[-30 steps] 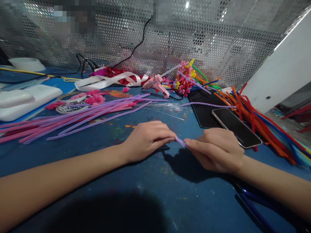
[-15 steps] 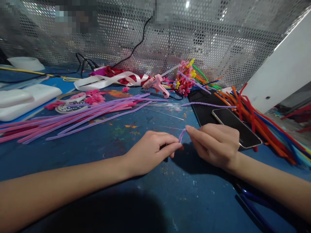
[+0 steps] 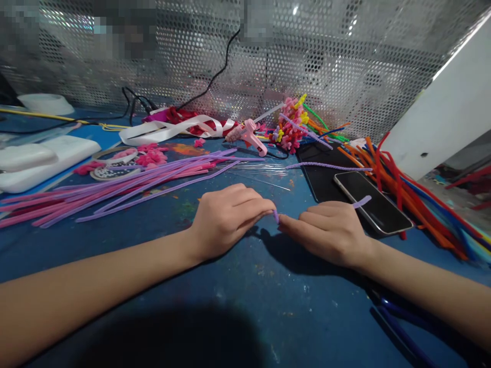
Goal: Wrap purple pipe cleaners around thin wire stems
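Note:
Between my two hands a short stretch of purple pipe cleaner (image 3: 276, 216) shows, pinched from both sides. My left hand (image 3: 230, 220) is closed, thumb and fingertips on the upper end of that stretch. My right hand (image 3: 332, 230) is closed too, its fingertips at the lower end. A purple fuzzy tip (image 3: 362, 202) sticks out behind the right knuckles, over the phone (image 3: 374, 202); whether it joins the pinched piece is hidden by the hand. Beyond the left hand lies a bundle of purple and pink pipe cleaners (image 3: 126, 186).
A pink glue gun (image 3: 251, 137) lies at the back beside a cluster of pink and yellow fuzzy flowers (image 3: 293, 125). Thin clear rods (image 3: 261, 168) lie in front of it. Orange, red and blue pipe cleaners (image 3: 422, 204) fill the right side. Blue-handled pliers or scissors (image 3: 399, 322) are near my right forearm.
My left hand has shifted up and left, turning over the purple piece. The right fingertips have dropped lower and left, and a purple tip now shows behind the right hand.

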Demonstrator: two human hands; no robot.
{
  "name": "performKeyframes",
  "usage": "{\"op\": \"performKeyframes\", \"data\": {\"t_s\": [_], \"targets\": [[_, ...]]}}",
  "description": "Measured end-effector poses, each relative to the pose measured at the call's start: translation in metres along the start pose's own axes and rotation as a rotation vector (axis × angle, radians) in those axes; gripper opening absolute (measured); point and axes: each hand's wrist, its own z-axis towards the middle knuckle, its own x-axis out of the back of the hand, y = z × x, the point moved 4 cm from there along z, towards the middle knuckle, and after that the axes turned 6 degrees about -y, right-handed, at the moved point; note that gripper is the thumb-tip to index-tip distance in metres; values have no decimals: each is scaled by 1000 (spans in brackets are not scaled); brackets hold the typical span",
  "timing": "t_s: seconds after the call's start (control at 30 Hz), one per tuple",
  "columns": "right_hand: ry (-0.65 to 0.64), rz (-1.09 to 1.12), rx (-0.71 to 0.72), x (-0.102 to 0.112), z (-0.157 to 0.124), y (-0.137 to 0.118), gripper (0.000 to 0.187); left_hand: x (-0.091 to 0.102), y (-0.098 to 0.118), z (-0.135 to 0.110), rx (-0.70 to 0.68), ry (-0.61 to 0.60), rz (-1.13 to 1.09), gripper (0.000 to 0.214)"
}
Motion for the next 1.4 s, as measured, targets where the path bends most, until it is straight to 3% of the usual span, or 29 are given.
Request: {"op": "performKeyframes", "data": {"t_s": [0.13,0.27,0.33,0.43,0.53,0.63,0.83,0.97,1.07,1.17,1.4], "targets": [[-60,-11,-4,-1,4,0,15,-4,-4,2,53,-22,-115,15],[-99,84,88,-2,10,-4,24,-12,-13,7,122,-201,-398,16],[-66,158,78,-1,12,-5,23,-14,-16,10,155,-267,-562,15],[43,242,26,3,11,-3,15,-12,-17,11,213,-229,-669,11],[156,239,-41,8,7,-2,10,-11,-7,9,226,-153,-622,9],[186,169,-150,10,4,-1,14,-10,10,7,162,-86,-486,11],[89,7,-231,9,5,-2,15,-1,28,1,9,-17,-39,12],[7,-58,-138,5,8,-1,17,6,22,-1,-82,46,142,13],[-8,-5,-67,2,9,-1,18,4,8,2,7,13,45,13],[57,106,-71,3,7,-1,15,-1,0,6,106,-52,-144,14],[242,237,-288,18,6,0,9,-4,15,10,274,-36,-465,14]]}}
